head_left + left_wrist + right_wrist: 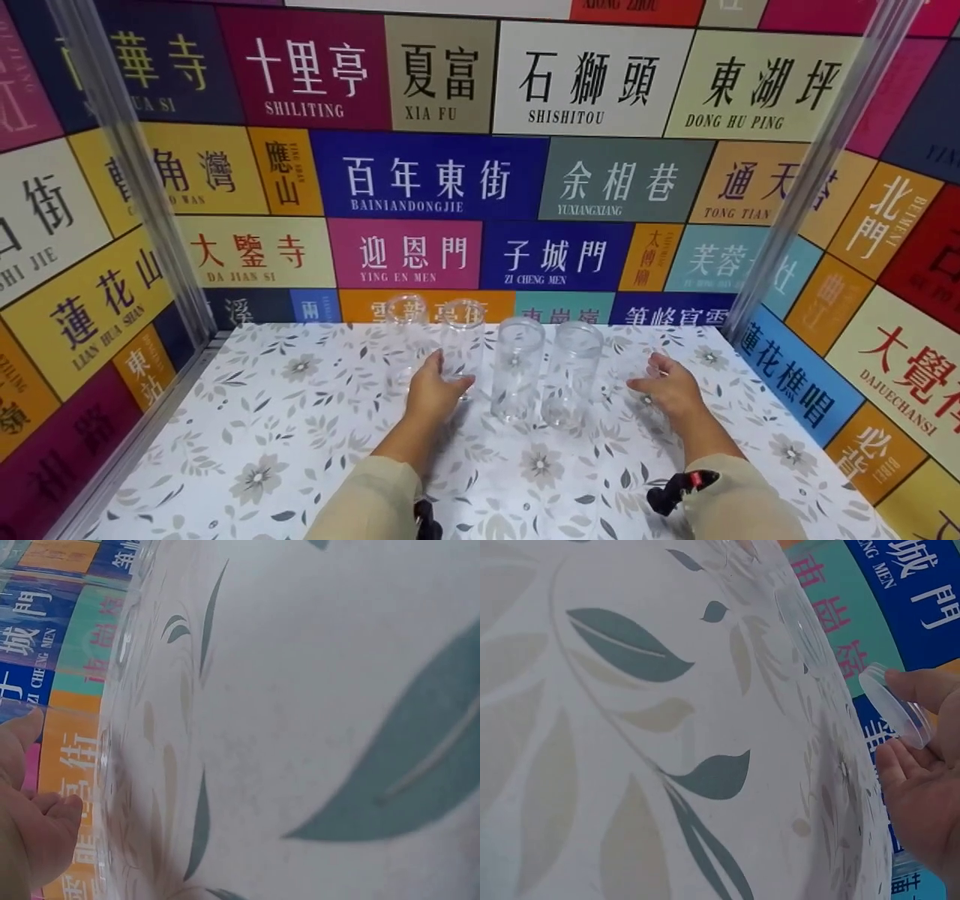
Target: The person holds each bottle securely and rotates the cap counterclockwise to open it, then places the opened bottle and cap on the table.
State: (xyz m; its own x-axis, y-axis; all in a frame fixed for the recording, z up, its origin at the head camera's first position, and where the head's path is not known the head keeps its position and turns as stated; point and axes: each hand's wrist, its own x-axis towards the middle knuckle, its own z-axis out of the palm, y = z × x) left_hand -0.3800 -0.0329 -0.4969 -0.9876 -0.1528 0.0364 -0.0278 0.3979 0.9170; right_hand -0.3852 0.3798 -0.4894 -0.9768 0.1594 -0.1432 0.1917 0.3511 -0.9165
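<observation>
Clear plastic cylindrical jars stand upright in a row across the table in the head view. My left hand (437, 390) is at the near side of the two left ones, the far-left jar (406, 315) and the jar beside it (463, 319). Its thumb and fingers are apart, with nothing between them in the left wrist view. Right of that hand stand a middle jar (517, 375) and a right jar (572, 375). Beyond the right jar, my right hand (675, 390) pinches a clear round lid (895, 709) between thumb and fingers, raised above the tabletop.
A white cloth with a leaf and flower print (300, 442) covers the table. Colourful sign panels (427, 176) form walls behind and at both sides. Metal posts, one on the left (142, 180) and one on the right (795, 165), rise at the back corners.
</observation>
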